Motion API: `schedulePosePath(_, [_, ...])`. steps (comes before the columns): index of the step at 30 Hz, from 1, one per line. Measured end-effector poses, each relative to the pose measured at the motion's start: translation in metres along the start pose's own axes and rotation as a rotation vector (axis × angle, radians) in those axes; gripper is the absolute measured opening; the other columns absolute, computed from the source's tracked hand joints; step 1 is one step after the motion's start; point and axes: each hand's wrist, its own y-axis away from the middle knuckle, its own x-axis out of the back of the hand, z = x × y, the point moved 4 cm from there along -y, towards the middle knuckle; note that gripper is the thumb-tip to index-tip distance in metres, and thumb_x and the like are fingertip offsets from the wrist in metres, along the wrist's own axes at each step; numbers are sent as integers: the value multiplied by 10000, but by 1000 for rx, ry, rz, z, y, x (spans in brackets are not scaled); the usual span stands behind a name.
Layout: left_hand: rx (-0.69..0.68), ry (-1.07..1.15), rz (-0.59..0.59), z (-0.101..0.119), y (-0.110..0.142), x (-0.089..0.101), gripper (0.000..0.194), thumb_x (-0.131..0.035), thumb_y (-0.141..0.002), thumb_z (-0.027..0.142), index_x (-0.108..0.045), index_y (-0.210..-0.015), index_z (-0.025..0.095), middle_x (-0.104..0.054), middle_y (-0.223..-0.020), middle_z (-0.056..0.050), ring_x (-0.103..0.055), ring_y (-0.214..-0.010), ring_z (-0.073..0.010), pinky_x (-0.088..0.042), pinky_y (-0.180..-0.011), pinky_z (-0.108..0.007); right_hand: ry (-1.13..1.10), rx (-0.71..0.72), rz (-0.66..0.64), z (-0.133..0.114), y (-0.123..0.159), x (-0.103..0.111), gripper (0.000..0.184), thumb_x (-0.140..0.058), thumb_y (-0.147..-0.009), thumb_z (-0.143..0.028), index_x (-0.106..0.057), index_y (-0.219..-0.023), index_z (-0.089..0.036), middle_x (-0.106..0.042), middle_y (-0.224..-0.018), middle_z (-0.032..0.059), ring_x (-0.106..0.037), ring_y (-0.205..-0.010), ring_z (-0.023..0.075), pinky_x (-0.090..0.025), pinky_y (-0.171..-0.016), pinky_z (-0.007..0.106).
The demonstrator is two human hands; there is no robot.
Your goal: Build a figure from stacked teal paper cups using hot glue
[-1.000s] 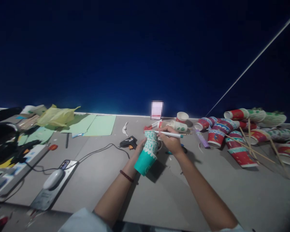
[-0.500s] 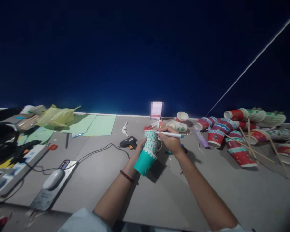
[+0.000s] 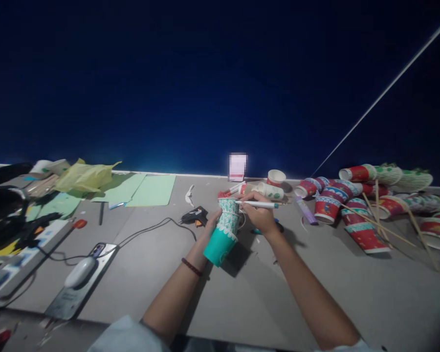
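Note:
My left hand (image 3: 211,224) is wrapped round a stack of teal paper cups (image 3: 223,232) with a white scallop pattern, held tilted above the grey table (image 3: 242,293). My right hand (image 3: 258,215) grips a white pen (image 3: 257,204) with a teal end. The pen's tip rests against the upper cup near its rim. A dark bead bracelet (image 3: 191,266) sits on my left wrist.
A black glue gun (image 3: 195,215) with its cable lies just left of the cups. Red patterned cups (image 3: 352,210) and wooden sticks (image 3: 379,222) are heaped at the right. Green paper sheets (image 3: 146,189), yellow paper (image 3: 84,177), a phone and a white mouse (image 3: 81,271) lie left.

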Motion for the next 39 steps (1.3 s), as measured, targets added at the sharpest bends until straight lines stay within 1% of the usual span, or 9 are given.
schedulePosePath(4, [14,0,12,1,-1,1,364,-524,-865,391,-657,-996,78,-718,-824,-120,-686,-720,-240,-529,-724,-345,-5,3,1,0,0,0,63,-580,-693,-179,-590,-666,-235,-729,-852,27,-684,-859,229,-536,-750,360])
schedulePosePath(8, [10,23,7,1,-1,2,352,-498,-878,363,-663,-982,70,-720,-841,-128,-688,-759,-244,-529,-766,-352,-18,1,-6,1,0,0,60,-581,-698,-179,-595,-673,-233,-731,-869,32,-685,-885,236,-536,-770,369])
schedulePosePath(12, [8,8,17,0,-1,3,360,-514,-868,382,-663,-972,72,-715,-794,-120,-684,-731,-243,-529,-755,-355,-24,-17,-9,3,0,0,48,-578,-693,-189,-593,-683,-233,-733,-882,35,-687,-874,232,-540,-734,355])
schedulePosePath(14, [7,2,22,0,0,3,367,-513,-870,385,-660,-984,69,-715,-802,-121,-682,-716,-240,-527,-748,-355,-24,-11,-5,3,0,-1,56,-573,-692,-182,-590,-677,-234,-730,-862,33,-686,-856,228,-538,-725,350])
schedulePosePath(17, [15,13,11,0,0,2,386,-493,-880,379,-652,-1031,61,-715,-836,-130,-681,-749,-246,-521,-751,-350,-11,14,1,2,0,-1,69,-569,-698,-171,-588,-678,-233,-723,-833,27,-684,-846,224,-532,-739,352])
schedulePosePath(19, [29,15,7,0,0,3,396,-485,-879,381,-650,-1042,60,-714,-820,-126,-677,-745,-247,-518,-731,-346,-7,18,1,2,0,0,64,-568,-707,-173,-588,-693,-233,-720,-835,25,-684,-844,225,-529,-745,356])
schedulePosePath(26, [33,16,-12,-1,-2,6,381,-496,-877,390,-664,-981,64,-714,-798,-122,-676,-707,-237,-514,-675,-323,7,30,22,4,-1,2,51,-570,-716,-182,-578,-702,-230,-711,-835,22,-676,-859,220,-523,-764,349])
schedulePosePath(34, [56,29,-41,-2,-1,6,390,-530,-864,401,-659,-992,56,-710,-817,-129,-675,-699,-240,-507,-663,-323,-5,29,38,5,1,2,34,-587,-753,-200,-590,-742,-232,-705,-814,19,-677,-859,219,-520,-741,335])
schedulePosePath(39, [49,7,-19,-1,-4,11,392,-538,-860,412,-658,-989,62,-707,-797,-122,-671,-661,-236,-502,-659,-328,30,51,32,6,0,3,37,-582,-757,-197,-600,-743,-227,-697,-821,24,-668,-863,221,-514,-757,343])
